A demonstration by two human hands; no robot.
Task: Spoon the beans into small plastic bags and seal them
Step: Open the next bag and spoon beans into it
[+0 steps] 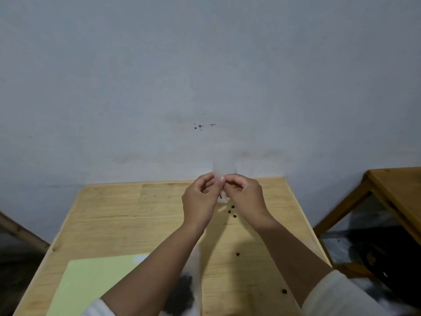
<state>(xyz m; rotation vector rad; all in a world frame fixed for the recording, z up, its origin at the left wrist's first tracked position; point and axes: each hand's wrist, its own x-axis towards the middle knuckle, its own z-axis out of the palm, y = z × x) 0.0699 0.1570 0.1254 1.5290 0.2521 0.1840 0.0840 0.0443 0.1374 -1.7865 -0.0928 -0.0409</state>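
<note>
Both hands are raised over the far part of the wooden table [114, 213] and meet at a small clear plastic bag [224, 169]. My left hand [200, 199] and my right hand [245, 195] pinch the bag between fingertips and thumbs. The bag's upper part stands above the fingers, nearly see-through against the wall; its lower part hangs between the palms. Near the front edge, between my forearms, lies a larger clear bag of dark beans [182, 293], partly hidden by my left arm. No spoon is visible.
Loose dark beans lie scattered on the table, under the hands [232, 210], at mid-table [237, 254] and near the front [284, 291]. A pale green sheet [91, 286] covers the front left. A wooden stand [387, 201] is at right, the grey wall behind.
</note>
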